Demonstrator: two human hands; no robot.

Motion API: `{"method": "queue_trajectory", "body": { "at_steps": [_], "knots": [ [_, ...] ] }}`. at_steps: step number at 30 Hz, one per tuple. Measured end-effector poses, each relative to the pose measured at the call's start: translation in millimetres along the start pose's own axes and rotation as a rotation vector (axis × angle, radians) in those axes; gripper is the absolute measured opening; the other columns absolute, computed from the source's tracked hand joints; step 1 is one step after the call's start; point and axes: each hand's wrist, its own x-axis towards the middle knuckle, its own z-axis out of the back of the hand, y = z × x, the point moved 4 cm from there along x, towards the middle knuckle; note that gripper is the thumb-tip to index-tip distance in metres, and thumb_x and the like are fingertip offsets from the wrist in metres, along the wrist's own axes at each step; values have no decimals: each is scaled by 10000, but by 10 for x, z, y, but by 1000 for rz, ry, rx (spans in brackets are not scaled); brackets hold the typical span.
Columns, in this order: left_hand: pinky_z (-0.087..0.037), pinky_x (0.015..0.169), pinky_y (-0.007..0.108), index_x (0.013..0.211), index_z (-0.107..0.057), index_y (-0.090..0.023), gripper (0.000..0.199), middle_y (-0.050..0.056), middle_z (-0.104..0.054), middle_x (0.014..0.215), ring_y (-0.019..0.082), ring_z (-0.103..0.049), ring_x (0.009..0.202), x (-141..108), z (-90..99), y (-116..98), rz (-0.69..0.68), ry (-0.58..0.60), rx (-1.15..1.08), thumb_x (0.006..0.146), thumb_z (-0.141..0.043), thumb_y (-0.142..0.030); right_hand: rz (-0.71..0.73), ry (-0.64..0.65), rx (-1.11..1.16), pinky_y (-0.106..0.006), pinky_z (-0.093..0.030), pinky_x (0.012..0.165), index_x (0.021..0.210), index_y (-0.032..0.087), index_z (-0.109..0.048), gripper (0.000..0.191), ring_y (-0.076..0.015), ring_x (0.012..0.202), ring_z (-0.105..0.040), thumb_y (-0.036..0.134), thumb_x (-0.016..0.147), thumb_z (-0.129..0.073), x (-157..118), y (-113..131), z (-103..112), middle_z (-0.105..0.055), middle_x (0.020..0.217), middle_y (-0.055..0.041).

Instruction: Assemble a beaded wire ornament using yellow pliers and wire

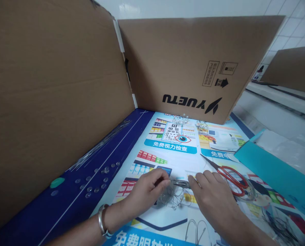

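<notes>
My left hand (pixel 152 186), with a silver bangle at its wrist, pinches the end of a thin wire piece. In my right hand (pixel 211 191) is a pair of pliers (pixel 182 183), its metal jaws pointing left toward my left fingertips. The handles are hidden under my palm. A tangled bundle of thin wire with small clear beads (pixel 174 198) hangs or lies just below the plier jaws, between my hands. Red-handled scissors (pixel 231 177) lie beyond my right hand, blades pointing up and left.
Clear round discs (pixel 89 189) and straight wires (pixel 98 147) lie on the blue strip at left. Wire clusters (pixel 180 119) sit near the cardboard panel (pixel 188 61). A teal box (pixel 277 167) and dark coiled wire (pixel 280 225) are at right; curved wires (pixel 192 230) lie in front.
</notes>
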Motion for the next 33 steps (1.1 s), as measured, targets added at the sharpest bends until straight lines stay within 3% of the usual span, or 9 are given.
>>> {"method": "queue_trajectory", "body": {
  "at_steps": [11,15,18,28,33],
  "knots": [
    [-387,571,245,780,-412,-176,127,1,-488,706,124,-447,617,-12,-15,-20,11,21,147,894,-356,-176,8,4,9,-366,-303,659,1053,172,-553,292,-212,763,-464,91,774,-515,-9,14,-55,-570,864,-39],
    [-419,621,273,878,-431,-169,86,41,-527,834,137,-488,683,-26,-43,4,-42,14,140,876,-354,-131,4,14,6,-367,-304,658,1052,168,-556,296,-218,769,-466,86,770,-517,-15,13,-56,-572,862,-42],
    [-432,640,280,975,-441,-168,165,52,-556,893,135,-519,694,-17,-62,32,-49,28,145,845,-375,-90,8,2,7,-369,-302,661,1049,168,-559,289,-217,768,-464,93,773,-517,-15,14,-56,-571,857,-41],
    [-412,620,244,773,-430,-174,121,36,-611,940,123,-543,722,31,-23,-28,-31,106,97,792,-400,-58,18,6,-3,-366,-292,655,1048,173,-560,305,-213,752,-455,106,751,-544,-11,20,-81,-566,846,-36],
    [-412,653,261,767,-393,-181,128,37,-597,941,129,-538,758,28,-34,-27,-56,121,49,805,-386,-59,23,5,-10,-368,-289,657,1043,174,-562,293,-213,751,-452,116,756,-539,-21,20,-83,-559,835,-34]
  ]
}}
